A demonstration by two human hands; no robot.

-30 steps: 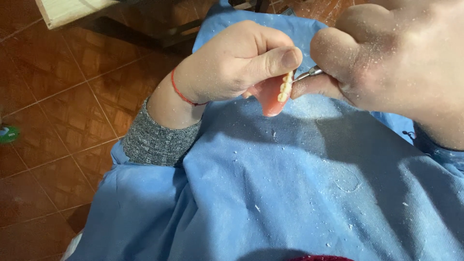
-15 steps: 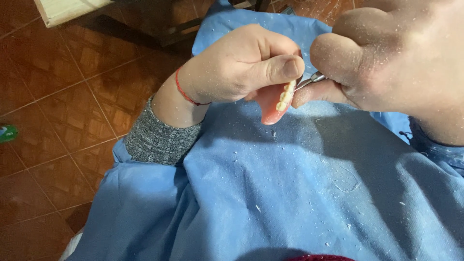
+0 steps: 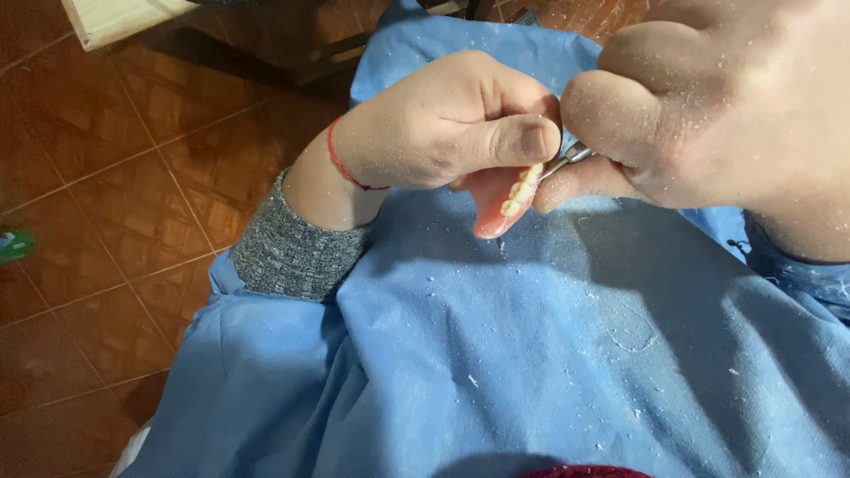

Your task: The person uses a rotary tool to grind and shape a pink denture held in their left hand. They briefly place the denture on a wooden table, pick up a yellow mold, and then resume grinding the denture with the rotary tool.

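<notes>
My left hand (image 3: 443,128) grips a pink denture (image 3: 500,204) with a row of pale teeth, thumb pressed along its top edge. A red thread circles that wrist, above a grey knit cuff (image 3: 297,243). My right hand (image 3: 708,115), dusted with white grit, is closed around a thin metal tool (image 3: 571,158) whose tip meets the denture's teeth. Most of the tool is hidden inside the fist.
A blue cloth (image 3: 549,354) speckled with white shavings covers my lap beneath both hands. Red-brown floor tiles (image 3: 115,204) lie to the left, with a pale wooden board (image 3: 124,16) at the top left and a small green object (image 3: 13,245) at the left edge.
Both hands have stayed together over the cloth. The denture has turned slightly in my left hand, and the tool tip has shifted a little along the teeth.
</notes>
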